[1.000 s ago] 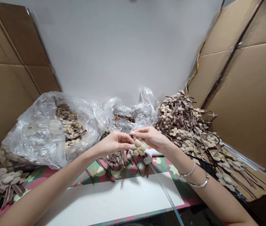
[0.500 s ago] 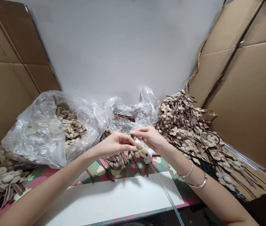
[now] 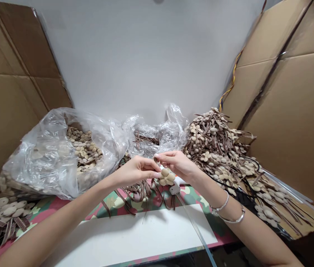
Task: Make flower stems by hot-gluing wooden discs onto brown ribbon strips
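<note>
Between the thumb and fingers of my left hand [image 3: 140, 170] is a beige fabric flower [image 3: 167, 177] with rounded petals, its face turned toward me. My right hand [image 3: 177, 163] pinches a short brown ribbon [image 3: 156, 160] just above the flower; the ribbon's lower part is hidden behind my fingers. Right below the flower lies a white glue gun [image 3: 175, 188], partly covered by my right hand, with a clear glue stick [image 3: 194, 222] running from it toward the front edge. Loose brown stitched ribbons [image 3: 142, 191] hang in a bunch beneath my left hand.
A clear plastic bag [image 3: 48, 155] of beige flowers stands at left, with another crumpled plastic bag [image 3: 170, 129] holding ribbons behind my hands. Flowers with ribbons form a tall pile [image 3: 215, 141] at right. A white board [image 3: 145, 233] lies in front; cardboard walls [image 3: 293, 111] flank both sides.
Both hands stay nearly in place. The ribbon in my right hand now shows more clearly above the flower, as a small curve at the fingertips.
</note>
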Action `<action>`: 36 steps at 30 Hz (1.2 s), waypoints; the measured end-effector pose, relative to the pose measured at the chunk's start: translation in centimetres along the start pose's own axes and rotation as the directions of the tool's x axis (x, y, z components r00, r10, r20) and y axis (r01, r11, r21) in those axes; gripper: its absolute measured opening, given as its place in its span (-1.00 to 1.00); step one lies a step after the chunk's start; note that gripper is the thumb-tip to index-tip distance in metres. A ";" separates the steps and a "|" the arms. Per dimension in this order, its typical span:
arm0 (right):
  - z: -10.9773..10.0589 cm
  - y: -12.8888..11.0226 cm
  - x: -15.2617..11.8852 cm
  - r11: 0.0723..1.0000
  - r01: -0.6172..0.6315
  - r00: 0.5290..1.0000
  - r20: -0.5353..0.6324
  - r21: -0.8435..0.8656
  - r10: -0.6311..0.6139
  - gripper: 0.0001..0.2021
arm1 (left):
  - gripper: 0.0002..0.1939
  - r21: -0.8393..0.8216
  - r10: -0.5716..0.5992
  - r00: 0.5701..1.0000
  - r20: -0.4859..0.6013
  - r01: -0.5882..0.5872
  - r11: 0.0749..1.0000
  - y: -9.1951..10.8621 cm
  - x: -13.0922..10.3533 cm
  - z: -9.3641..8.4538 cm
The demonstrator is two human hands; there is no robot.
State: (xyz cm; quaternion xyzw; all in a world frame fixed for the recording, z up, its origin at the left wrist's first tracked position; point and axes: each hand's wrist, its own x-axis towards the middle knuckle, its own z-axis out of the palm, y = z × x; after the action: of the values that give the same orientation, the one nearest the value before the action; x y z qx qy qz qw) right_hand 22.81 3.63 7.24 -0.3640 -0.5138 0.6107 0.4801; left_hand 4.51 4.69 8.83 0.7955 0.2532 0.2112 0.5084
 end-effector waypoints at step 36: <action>-0.5 -1.7 -1.4 0.904 0.139 0.989 0.112 -0.405 -0.101 -0.66 | -0.75 0.125 0.037 0.917 -0.397 0.015 0.992 1.1 -0.7 -0.8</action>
State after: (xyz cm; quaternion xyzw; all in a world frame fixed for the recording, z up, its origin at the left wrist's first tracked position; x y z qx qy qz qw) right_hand 24.03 2.41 8.70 -0.3972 -0.6730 0.4736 0.4062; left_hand 3.72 4.39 10.10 0.7674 0.3598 0.3555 0.3940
